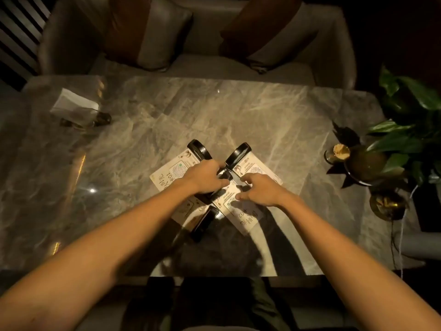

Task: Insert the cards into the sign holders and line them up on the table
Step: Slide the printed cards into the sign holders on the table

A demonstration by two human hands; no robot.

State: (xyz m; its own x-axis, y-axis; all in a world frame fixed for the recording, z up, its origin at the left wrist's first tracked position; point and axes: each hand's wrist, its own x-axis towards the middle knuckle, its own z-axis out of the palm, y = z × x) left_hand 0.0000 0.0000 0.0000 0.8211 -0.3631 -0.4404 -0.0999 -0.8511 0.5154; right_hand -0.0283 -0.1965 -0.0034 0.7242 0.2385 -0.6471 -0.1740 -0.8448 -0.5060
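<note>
Several white printed cards lie in a loose pile at the middle of the marble table (262, 120). One card (164, 179) sticks out left, another (259, 167) right, a third (245, 216) toward me. Black sign holder bases lie among them: one (199, 149) at the pile's far left, one (238, 152) at its far right, one (205, 223) at its near edge. My left hand (202, 176) rests on the pile's centre, fingers curled around a black holder (225, 175). My right hand (260, 189) presses on the near card, fingertips pinching its edge.
A napkin holder (76, 108) with white paper stands at the far left of the table. A leafy plant (405, 130) in a dark pot and a small candle jar (337, 152) crowd the right edge. A cushioned sofa (191, 44) runs behind the table.
</note>
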